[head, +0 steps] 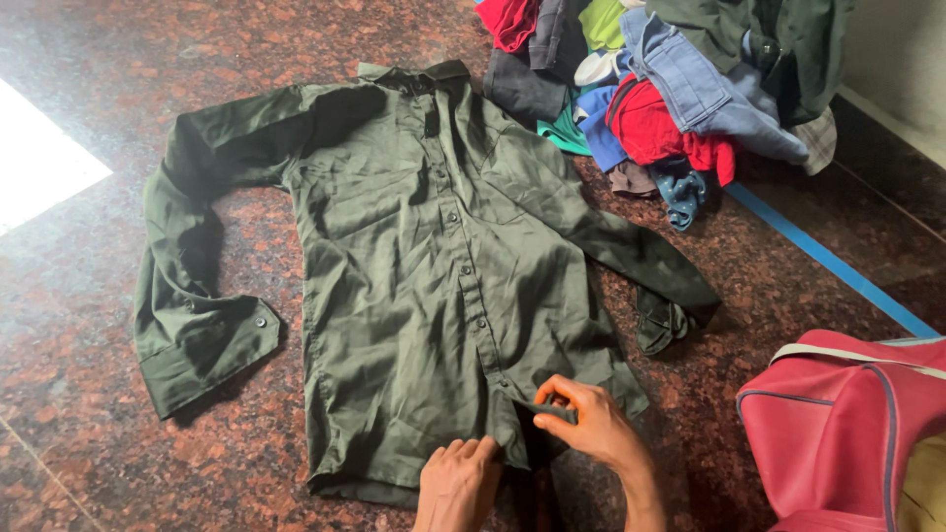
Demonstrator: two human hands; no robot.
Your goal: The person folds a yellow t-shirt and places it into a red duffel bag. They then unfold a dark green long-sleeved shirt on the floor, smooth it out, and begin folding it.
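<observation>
Olive-green long-sleeved cotton shirt (434,266) is spread face-up on the speckled reddish-brown stone floor (89,473), collar away from me, both sleeves flung out sideways. Looks like the buttoning stage, down at the very bottom of the front placket, with the buttons above apparently already done. Right hand (591,424) has its grip pinched narrow on the loose flap of the placket near the hem, fabric caught between thumb and fingertips. Left hand (458,483) lies flat on the hem just beside it, holding nothing, only pressing the cloth down. My guess is the next bit needs that flap lined up square over the other edge. Further out: a heap of mixed coloured clothes (660,89) top right, and a pink zip bag (847,424) lower right.
</observation>
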